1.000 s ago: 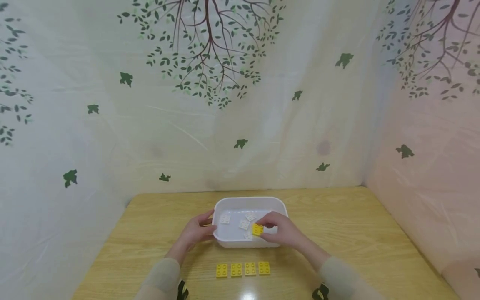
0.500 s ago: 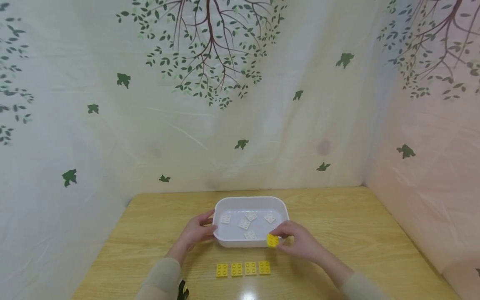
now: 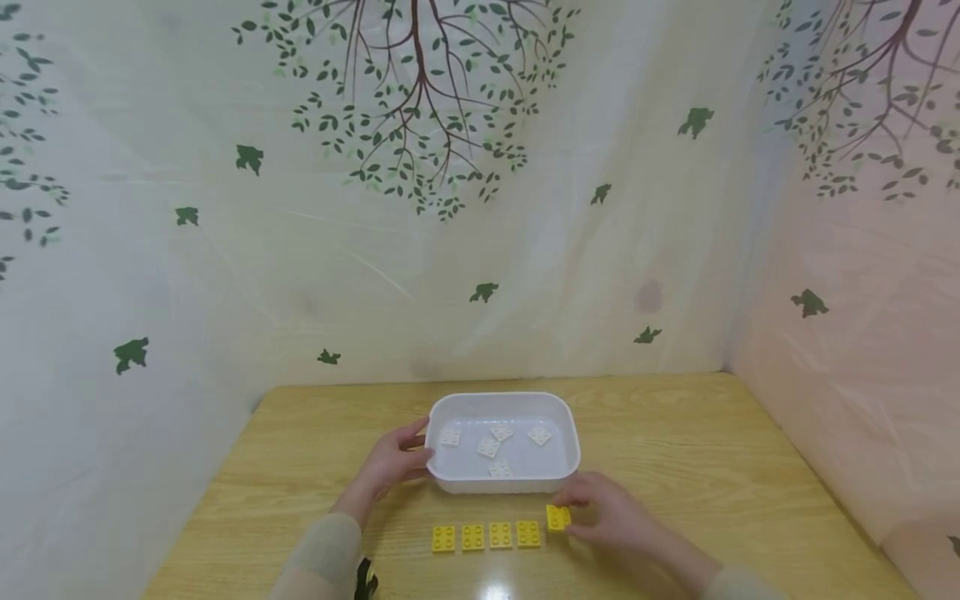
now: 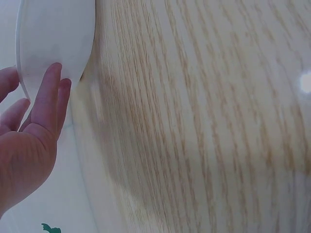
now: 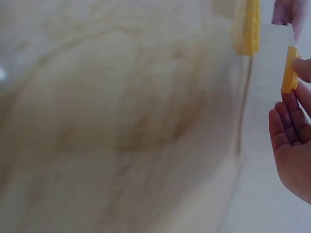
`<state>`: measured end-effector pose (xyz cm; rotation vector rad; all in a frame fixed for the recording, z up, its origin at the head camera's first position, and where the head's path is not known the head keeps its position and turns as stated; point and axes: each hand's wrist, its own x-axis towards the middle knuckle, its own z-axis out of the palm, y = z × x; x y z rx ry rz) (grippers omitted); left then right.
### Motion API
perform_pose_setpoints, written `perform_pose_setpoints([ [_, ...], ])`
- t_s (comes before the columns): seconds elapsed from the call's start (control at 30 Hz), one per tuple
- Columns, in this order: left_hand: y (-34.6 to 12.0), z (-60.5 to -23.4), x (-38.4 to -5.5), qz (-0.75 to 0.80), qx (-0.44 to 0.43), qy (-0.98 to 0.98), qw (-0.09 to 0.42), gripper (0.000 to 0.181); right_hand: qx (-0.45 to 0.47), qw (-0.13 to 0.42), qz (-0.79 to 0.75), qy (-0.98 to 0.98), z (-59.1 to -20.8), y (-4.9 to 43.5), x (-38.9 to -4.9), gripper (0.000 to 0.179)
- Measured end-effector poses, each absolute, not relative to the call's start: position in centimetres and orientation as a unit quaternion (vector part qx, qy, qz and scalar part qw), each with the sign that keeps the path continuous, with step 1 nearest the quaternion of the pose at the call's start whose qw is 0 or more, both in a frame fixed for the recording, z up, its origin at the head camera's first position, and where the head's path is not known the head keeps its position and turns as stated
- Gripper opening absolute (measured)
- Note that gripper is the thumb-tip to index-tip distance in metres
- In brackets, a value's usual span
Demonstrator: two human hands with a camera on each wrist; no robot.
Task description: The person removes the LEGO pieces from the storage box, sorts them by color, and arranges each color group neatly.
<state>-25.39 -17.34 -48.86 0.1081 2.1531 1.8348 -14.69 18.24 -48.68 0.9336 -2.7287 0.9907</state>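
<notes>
My right hand (image 3: pixel 618 517) pinches a yellow toy building brick (image 3: pixel 558 518) between thumb and fingers, at the right end of a row of several yellow bricks (image 3: pixel 500 535). In the right wrist view the held brick (image 5: pixel 289 70) stands on edge, studs toward the hand, apart from the nearest yellow row brick (image 5: pixel 251 29). Fairly straight fingers of my left hand (image 3: pixel 392 460) touch the left side of a white plastic tub (image 3: pixel 502 487). Along the tub's outer wall (image 4: pixel 58 39) lie the left fingers (image 4: pixel 47 92). Several white bricks (image 3: pixel 489 447) lie loose inside the tub.
A wooden table (image 3: pixel 675 442) carries everything. Behind it hangs a pale curtain (image 3: pixel 375 275) printed with trees and leaves, with more curtain down both sides. A small dark object (image 3: pixel 365 579) shows beside the left sleeve (image 3: pixel 322 554).
My right hand has carried the yellow brick out from above the tub, toward me and to the right, down beside the row's right end. The left hand stays at the tub.
</notes>
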Motion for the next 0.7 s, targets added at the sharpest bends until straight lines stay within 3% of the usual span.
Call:
perform_pose_setpoints([
  [0.23,-17.4,-49.1,-25.6,0.642,0.040,0.749,0.158,0.062,0.288,0.021,0.325,-0.901,-50.7,18.3,-14.2,0.030],
  [0.7,-17.3,-48.8,-25.2,0.638,0.041,0.753,0.156,0.062,0.306,0.052,0.296,-0.903,-51.9,18.0,-14.2,0.029],
])
